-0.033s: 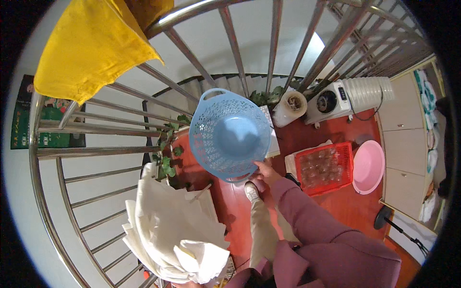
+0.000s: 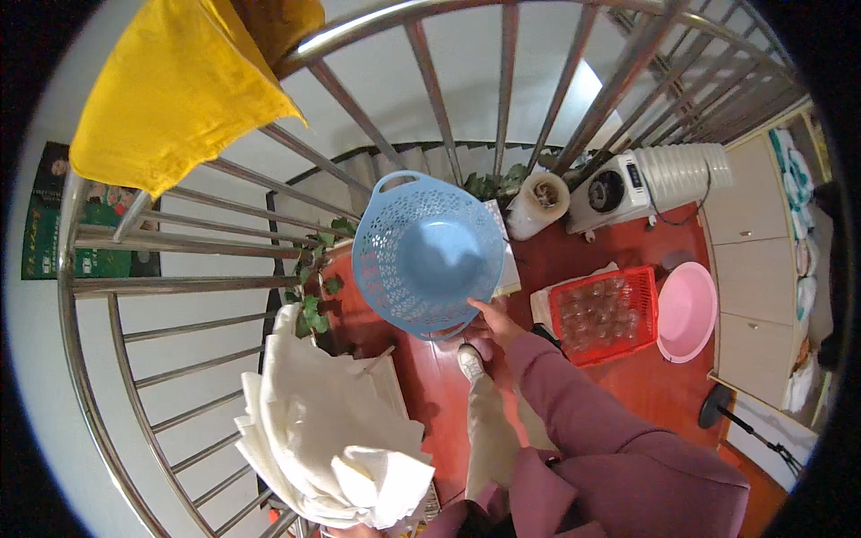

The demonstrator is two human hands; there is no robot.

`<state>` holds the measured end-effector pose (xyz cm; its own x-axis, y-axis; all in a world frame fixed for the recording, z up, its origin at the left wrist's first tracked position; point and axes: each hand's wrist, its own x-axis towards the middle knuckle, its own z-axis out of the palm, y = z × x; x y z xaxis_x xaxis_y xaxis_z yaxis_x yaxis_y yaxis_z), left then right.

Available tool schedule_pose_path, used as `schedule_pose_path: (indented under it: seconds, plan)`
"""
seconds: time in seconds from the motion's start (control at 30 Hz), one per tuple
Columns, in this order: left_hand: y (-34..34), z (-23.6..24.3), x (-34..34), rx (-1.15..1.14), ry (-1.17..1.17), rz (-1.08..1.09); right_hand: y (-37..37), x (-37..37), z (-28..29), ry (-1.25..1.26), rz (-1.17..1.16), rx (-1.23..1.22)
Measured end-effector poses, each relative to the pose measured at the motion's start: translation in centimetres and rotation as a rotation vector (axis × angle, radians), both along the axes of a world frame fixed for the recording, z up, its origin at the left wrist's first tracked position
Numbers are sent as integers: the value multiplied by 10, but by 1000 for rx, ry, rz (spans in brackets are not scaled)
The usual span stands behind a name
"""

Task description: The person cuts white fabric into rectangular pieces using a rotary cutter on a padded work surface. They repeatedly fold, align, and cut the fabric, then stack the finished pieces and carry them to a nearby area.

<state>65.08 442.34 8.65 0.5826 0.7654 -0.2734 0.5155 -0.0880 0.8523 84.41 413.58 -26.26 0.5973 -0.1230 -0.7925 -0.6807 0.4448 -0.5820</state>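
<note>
Blue perforated plastic basket [image 2: 427, 255], round, two handles, held up in the air with its open side facing the camera, in front of the steel railing bars [image 2: 359, 117]. Right hand [image 2: 491, 321] clamped on its lower rim, thumb over the edge, maroon sleeve [image 2: 574, 403] coming in from lower right. Basket looks empty inside.

Left hand [image 2: 354, 531] barely visible at the bottom edge under a bundle of white cloth [image 2: 332, 439]; can't tell how the fingers sit, the cloth hides them.

Around it: yellow cloth [image 2: 175, 90] draped over the top rail, upper left. Green trailing plant [image 2: 314, 287] just left of the basket. Below, on the red floor [image 2: 664, 394]: red crate [image 2: 605, 314] with round items inside, pink basin [image 2: 686, 311] just beside it, white heater [image 2: 628, 188] further back near the cabinets [image 2: 749, 278].
</note>
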Motion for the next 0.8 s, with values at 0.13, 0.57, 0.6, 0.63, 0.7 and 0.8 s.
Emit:
schedule_pose_path:
  seconds: [0.13,0.57,0.6,0.63,0.7,0.8]
  plan:
    - [0,-4,-3,-73,-20,-131,-34,-17,130,-250,-119,-163]
    - [-19,24,73,-206,-88,-991,-60,-352,680,-1667,-103,-1427]
    - [-14,33,84,-206,-84,-1052,-32,-361,692,-1628,-52,-1411]
    - [-11,42,95,-198,-89,-1112,-7,-373,702,-1588,-35,-1397]
    - [-5,58,110,-180,-97,-1222,36,-392,721,-1521,-76,-1441]
    - [-4,68,134,-196,-124,-1412,111,-425,736,-1411,-169,-1550]
